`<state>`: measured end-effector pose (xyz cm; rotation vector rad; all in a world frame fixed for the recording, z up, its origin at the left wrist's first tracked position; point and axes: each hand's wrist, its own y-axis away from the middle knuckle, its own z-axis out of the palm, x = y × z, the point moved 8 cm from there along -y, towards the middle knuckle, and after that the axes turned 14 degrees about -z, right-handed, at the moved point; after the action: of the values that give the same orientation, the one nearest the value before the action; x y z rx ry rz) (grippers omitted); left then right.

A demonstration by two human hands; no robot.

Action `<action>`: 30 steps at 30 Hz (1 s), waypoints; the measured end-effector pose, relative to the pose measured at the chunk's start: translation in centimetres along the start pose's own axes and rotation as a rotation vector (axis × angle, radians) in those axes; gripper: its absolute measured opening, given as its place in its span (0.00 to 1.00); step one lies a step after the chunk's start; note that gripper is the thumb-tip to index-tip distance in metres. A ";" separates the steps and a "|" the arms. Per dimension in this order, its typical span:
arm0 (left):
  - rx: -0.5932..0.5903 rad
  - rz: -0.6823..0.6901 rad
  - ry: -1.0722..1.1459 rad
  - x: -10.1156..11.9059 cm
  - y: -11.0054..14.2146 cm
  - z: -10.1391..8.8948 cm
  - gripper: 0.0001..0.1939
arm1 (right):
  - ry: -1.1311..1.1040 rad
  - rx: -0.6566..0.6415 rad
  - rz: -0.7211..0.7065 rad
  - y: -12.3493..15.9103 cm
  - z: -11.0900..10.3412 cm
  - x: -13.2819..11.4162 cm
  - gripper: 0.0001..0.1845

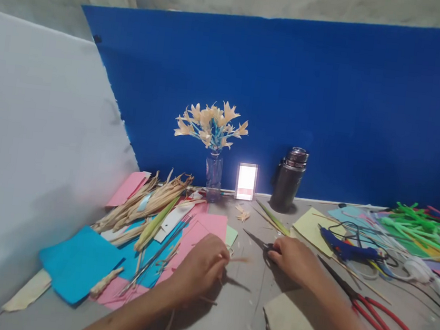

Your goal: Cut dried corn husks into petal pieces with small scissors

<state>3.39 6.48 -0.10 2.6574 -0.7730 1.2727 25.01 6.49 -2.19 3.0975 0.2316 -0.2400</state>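
Observation:
My left hand (205, 265) is closed in a pinch over the table's middle. A thin tan strip (240, 259), apparently dried husk, sticks out to the right from its fingertips. My right hand (292, 257) is closed around the dark handles of small scissors (256, 239), whose blades point left and away from me. How open the blades are, I cannot tell. Small pale scraps (242, 213) lie beyond both hands. Behind them, a glass bottle (214, 177) holds several cream husk-like flowers (211, 124) on blue stems.
Dried husks (161, 195), a blue sheet (79, 263) and pink paper (213, 225) lie left. A dark flask (289, 181) stands at the back. To the right are a blue glue gun (349, 247), red-handled scissors (384, 324), green pipe cleaners (415, 224) and cables. A beige folded piece (297, 327) lies in front.

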 end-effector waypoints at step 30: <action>-0.186 -0.400 0.242 -1.8 1.6 3.4 0.14 | -0.816 0.318 -0.339 1.8 1.4 -9.4 0.06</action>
<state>4.04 4.78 -3.83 2.2996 -0.2893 1.3024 15.90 3.25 -2.11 2.8905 0.7233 -1.6162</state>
